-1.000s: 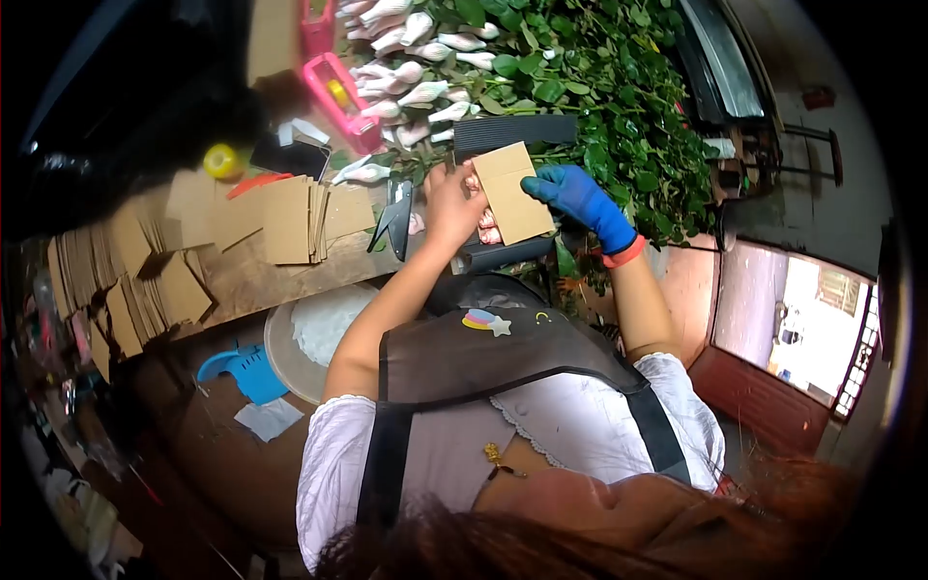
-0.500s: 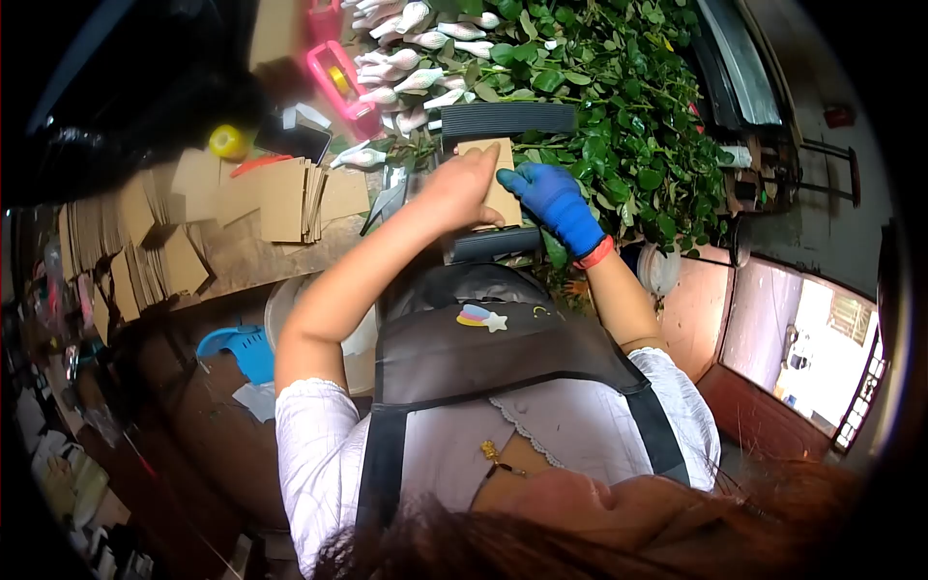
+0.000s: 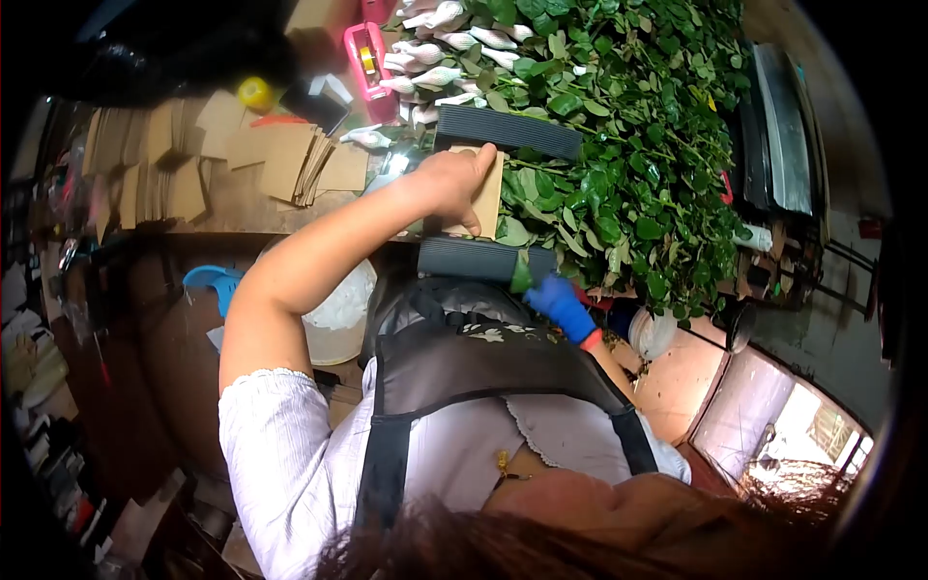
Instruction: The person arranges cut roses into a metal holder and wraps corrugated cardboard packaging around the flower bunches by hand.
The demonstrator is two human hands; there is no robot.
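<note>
My bare left hand (image 3: 459,188) holds a piece of cardboard (image 3: 491,198), its fingers at the far end and thumb near the close end. That cardboard lies between two black ribbed bars, the far one (image 3: 512,130) and the near one (image 3: 483,259). Rose stems with green leaves (image 3: 619,174) spread out to its right. In a blue glove, my right hand (image 3: 561,304) is low beside the near bar, close to my apron. A green leaf (image 3: 522,273) shows at its fingertips; blur hides whether the fingers grip it.
White-netted flower buds (image 3: 435,77) lie at the back, beside a pink tape dispenser (image 3: 367,60). Stacked cardboard pieces (image 3: 290,164) and a yellow tape roll (image 3: 255,94) are on the left. A pale bucket (image 3: 343,300) stands below the table edge.
My gloved right hand has moved from the cardboard's right edge down toward my apron. My left hand stays on the cardboard. The view has shifted somewhat.
</note>
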